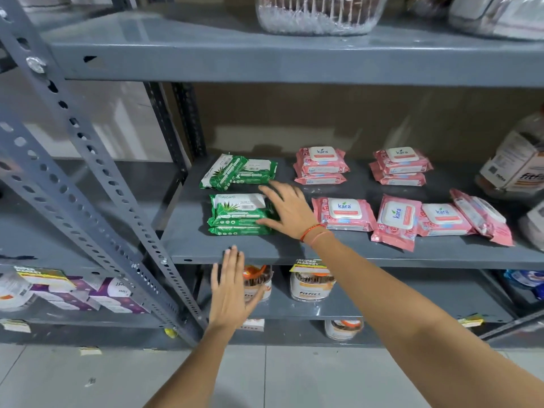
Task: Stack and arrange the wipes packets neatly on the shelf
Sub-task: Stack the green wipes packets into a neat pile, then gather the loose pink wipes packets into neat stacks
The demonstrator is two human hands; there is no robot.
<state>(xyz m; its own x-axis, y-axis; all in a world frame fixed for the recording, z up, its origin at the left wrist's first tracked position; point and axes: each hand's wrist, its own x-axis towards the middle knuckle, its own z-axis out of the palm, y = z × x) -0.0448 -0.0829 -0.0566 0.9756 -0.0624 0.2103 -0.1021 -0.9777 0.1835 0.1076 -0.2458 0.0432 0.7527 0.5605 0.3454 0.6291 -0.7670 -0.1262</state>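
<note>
On the grey metal shelf (pixel 353 254) lie green wipes packets: a front stack (pixel 238 214) and a rear pair (pixel 235 172), one tilted over the other. Pink wipes packets sit to the right: two neat rear stacks (pixel 321 166) (pixel 399 166), a front single packet (pixel 343 213), and a loose front group (pixel 441 219) with some packets askew. My right hand (pixel 290 210) is spread open, fingers touching the right side of the front green stack. My left hand (pixel 232 287) hovers open, palm flat, just below the shelf's front edge, holding nothing.
Jars (pixel 312 282) stand on the shelf below. A large bottle (pixel 518 160) stands at the right end of the wipes shelf. A clear container (pixel 318 13) sits on the shelf above. Perforated grey uprights (pixel 97 184) rise at left, with purple boxes (pixel 97 293) behind.
</note>
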